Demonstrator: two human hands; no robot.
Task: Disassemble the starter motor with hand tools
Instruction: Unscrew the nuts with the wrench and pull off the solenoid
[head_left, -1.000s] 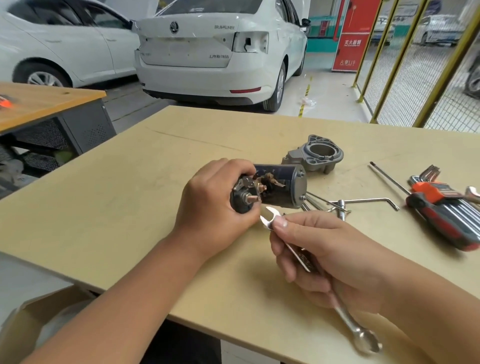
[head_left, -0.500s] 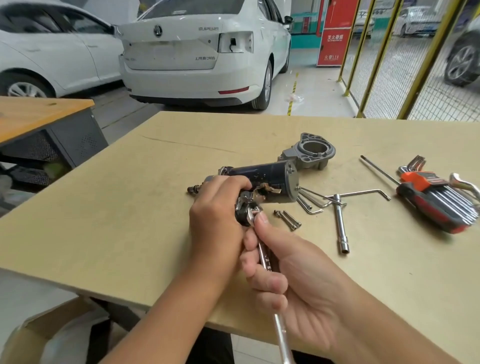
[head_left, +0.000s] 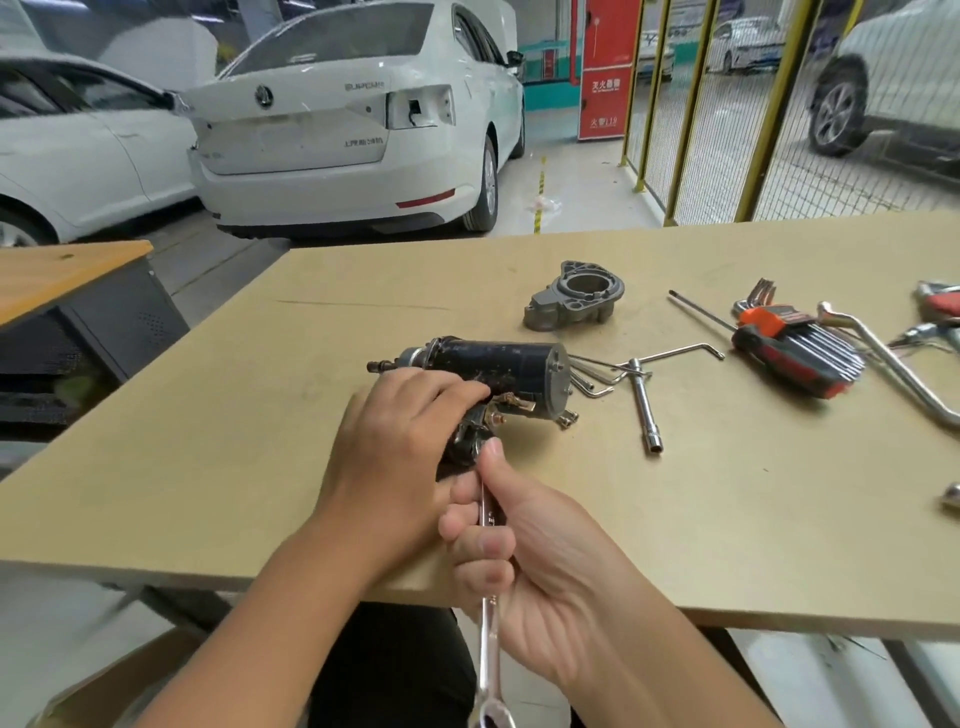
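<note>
The right hand (head_left: 540, 561) is curled round the shaft of a shiny wrench (head_left: 488, 613), thumb stretched up along it toward the head, which is hidden against the near end of the starter motor (head_left: 498, 369); the wrench's other end hangs past the table edge toward the person's lap. The left hand (head_left: 395, 452) lies over the motor's near side, fingers bent round the smaller dark cylinder with the copper terminals and holding it steady. The motor lies on its side on the tan table (head_left: 208, 441), its black body pointing left to right, a thin shaft sticking out at the left end and a flat metal cap at the right. Just beside that right end lie two small bolts (head_left: 567, 419), and near them a few loose L-shaped hex keys (head_left: 670, 353) and a T-shaped socket wrench (head_left: 644, 405). Farther back sits a grey cast housing (head_left: 574, 301), apart from the motor. To the right are a screwdriver (head_left: 701, 314) with a red and black handle, a hex key set (head_left: 810, 348) in an orange holder, and a bent chrome bar (head_left: 893, 369). Beyond the table stand white cars (head_left: 322, 130) and a yellow mesh fence (head_left: 727, 119).
</note>
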